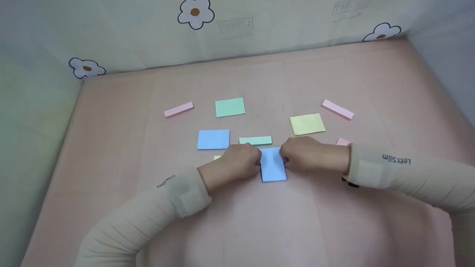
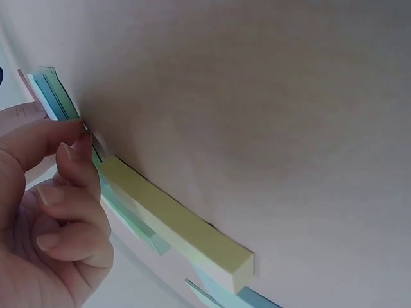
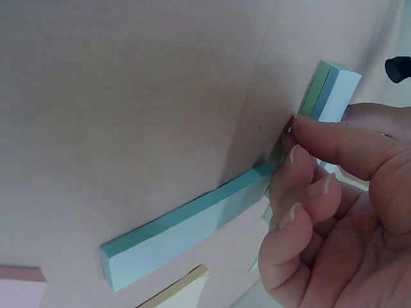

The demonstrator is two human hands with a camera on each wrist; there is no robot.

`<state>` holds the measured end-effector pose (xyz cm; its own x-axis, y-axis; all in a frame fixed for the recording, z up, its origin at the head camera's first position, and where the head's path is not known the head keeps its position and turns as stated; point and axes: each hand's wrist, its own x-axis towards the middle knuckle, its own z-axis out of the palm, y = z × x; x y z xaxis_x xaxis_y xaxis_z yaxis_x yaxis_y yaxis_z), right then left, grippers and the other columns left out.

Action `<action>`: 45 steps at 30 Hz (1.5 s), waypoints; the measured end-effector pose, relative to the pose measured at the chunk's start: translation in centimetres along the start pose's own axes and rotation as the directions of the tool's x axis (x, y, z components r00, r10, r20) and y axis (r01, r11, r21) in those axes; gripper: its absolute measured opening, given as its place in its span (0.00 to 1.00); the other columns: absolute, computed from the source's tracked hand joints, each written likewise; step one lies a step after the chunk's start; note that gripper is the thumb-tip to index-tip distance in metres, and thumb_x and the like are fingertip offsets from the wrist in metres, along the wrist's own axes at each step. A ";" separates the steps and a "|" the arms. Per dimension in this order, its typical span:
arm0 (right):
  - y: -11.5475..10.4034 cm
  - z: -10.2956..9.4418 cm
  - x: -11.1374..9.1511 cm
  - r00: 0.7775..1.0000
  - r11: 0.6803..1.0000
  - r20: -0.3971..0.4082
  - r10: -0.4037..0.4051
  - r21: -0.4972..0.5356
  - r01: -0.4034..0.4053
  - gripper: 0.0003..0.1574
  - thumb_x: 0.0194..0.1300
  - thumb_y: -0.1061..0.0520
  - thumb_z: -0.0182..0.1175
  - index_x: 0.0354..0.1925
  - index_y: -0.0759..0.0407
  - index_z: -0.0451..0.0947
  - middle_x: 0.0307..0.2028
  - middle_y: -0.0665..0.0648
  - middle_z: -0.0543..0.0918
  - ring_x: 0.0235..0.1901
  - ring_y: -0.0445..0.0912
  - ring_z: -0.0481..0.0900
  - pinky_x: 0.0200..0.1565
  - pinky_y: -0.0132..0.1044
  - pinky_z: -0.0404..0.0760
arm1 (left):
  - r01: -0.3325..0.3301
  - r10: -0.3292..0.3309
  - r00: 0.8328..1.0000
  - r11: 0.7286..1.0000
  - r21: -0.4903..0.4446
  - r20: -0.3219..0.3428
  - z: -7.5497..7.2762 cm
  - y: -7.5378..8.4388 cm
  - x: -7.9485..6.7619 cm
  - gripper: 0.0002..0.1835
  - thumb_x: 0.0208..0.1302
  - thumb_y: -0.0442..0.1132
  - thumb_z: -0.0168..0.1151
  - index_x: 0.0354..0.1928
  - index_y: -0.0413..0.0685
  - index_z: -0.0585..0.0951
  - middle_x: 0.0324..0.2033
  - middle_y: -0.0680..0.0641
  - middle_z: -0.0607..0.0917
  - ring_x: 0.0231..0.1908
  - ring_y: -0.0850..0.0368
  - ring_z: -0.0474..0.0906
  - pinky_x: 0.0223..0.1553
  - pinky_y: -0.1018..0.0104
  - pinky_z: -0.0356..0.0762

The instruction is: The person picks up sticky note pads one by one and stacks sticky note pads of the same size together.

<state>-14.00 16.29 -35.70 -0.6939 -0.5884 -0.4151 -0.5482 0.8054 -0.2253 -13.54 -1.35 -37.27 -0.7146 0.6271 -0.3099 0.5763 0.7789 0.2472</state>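
Note:
In the head view a blue sticky note pad (image 1: 273,165) lies between my two hands, long side pointing toward me. My left hand (image 1: 241,160) grips its left edge with curled fingers. At the opposite edge, my right hand (image 1: 303,154) does the same. Green layers show against the blue in the stack (image 3: 329,86) in the right wrist view. Thumb and forefinger of each hand come together at the stack's edge in the wrist views. Close by my left fingers is a narrow yellow pad (image 2: 183,224); beside the right ones, a narrow teal pad (image 3: 186,224).
Around my hands lie another blue pad (image 1: 213,139), a narrow green pad (image 1: 255,140), a wide green pad (image 1: 230,107) and a yellow pad (image 1: 307,124). Two pink strips (image 1: 179,110) sit farther out. A pink piece (image 1: 343,141) is partly hidden by my right wrist.

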 end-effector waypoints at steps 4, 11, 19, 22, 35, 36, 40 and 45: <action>1.3 -2.1 -0.8 0.998 0.999 -0.052 0.024 0.040 -0.022 0.05 0.53 0.65 0.56 0.25 0.61 0.79 0.22 0.53 0.77 0.24 0.45 0.70 0.26 0.36 0.69 | 0.000 0.000 1.000 1.000 -0.018 -0.013 -0.2 -0.2 -0.3 0.10 0.58 0.32 0.53 0.20 0.45 0.74 0.10 0.53 0.60 0.16 0.60 0.57 0.17 0.70 0.54; 6.9 -6.3 -2.2 0.973 0.984 -0.192 0.129 0.148 -0.101 0.10 0.56 0.64 0.58 0.38 0.66 0.79 0.28 0.58 0.79 0.27 0.48 0.72 0.29 0.39 0.72 | 0.058 -0.060 0.997 0.997 -0.046 -0.044 -0.8 -0.9 -1.4 0.09 0.62 0.36 0.53 0.35 0.43 0.82 0.19 0.49 0.78 0.19 0.58 0.69 0.22 0.70 0.65; 11.6 -4.4 -1.6 0.977 0.996 -0.213 -0.021 0.076 0.038 0.20 0.51 0.69 0.60 0.46 0.72 0.75 0.43 0.66 0.78 0.43 0.57 0.76 0.44 0.49 0.75 | 0.054 -0.060 0.995 0.996 -0.073 -0.074 -0.6 -1.0 -1.9 0.10 0.62 0.35 0.53 0.40 0.43 0.83 0.30 0.46 0.85 0.24 0.57 0.75 0.28 0.68 0.73; 11.4 -3.0 -0.9 0.982 0.996 -0.181 -0.060 0.048 0.070 0.26 0.48 0.68 0.63 0.49 0.73 0.73 0.47 0.67 0.75 0.47 0.58 0.74 0.48 0.50 0.73 | 0.008 -0.015 0.988 0.999 -0.044 -0.154 -0.5 -0.7 -1.9 0.12 0.61 0.34 0.50 0.40 0.44 0.83 0.31 0.47 0.84 0.27 0.57 0.77 0.28 0.68 0.74; 10.6 -1.9 0.9 0.991 0.998 -0.124 -0.049 -0.036 0.045 0.32 0.47 0.58 0.67 0.50 0.71 0.72 0.41 0.62 0.74 0.37 0.51 0.70 0.41 0.44 0.72 | -0.066 0.073 0.978 0.997 0.043 -0.193 0.4 0.0 -1.7 0.12 0.57 0.38 0.56 0.42 0.41 0.80 0.32 0.46 0.79 0.29 0.55 0.74 0.30 0.64 0.75; 10.7 -2.0 0.9 0.990 0.998 -0.126 -0.059 -0.039 0.055 0.32 0.47 0.58 0.67 0.50 0.71 0.72 0.40 0.61 0.74 0.36 0.51 0.69 0.41 0.44 0.72 | -0.067 0.074 0.979 0.997 0.043 -0.189 0.4 0.1 -1.6 0.13 0.57 0.39 0.57 0.43 0.41 0.80 0.33 0.46 0.79 0.30 0.54 0.74 0.32 0.63 0.75; 10.8 -2.1 0.9 0.989 0.996 -0.124 -0.082 -0.052 0.076 0.32 0.47 0.58 0.67 0.50 0.71 0.72 0.39 0.61 0.74 0.36 0.50 0.69 0.40 0.44 0.72 | -0.072 0.077 0.983 0.997 0.032 -0.170 0.5 0.4 -1.5 0.17 0.56 0.44 0.60 0.45 0.42 0.79 0.37 0.46 0.78 0.33 0.54 0.74 0.34 0.63 0.75; 10.8 -2.1 1.0 0.991 0.996 -0.109 -0.073 -0.050 0.068 0.32 0.49 0.57 0.66 0.51 0.71 0.72 0.41 0.62 0.74 0.37 0.50 0.70 0.41 0.45 0.72 | -0.095 0.101 0.985 0.994 0.046 -0.140 0.8 0.7 -1.4 0.18 0.57 0.46 0.60 0.46 0.43 0.79 0.38 0.47 0.77 0.35 0.56 0.74 0.35 0.65 0.74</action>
<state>-21.60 24.19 -36.70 -0.6988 -0.6501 -0.2984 -0.6169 0.7589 -0.2086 -11.86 -1.69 -37.41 -0.7013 0.6965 -0.1521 0.6594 0.7148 0.2330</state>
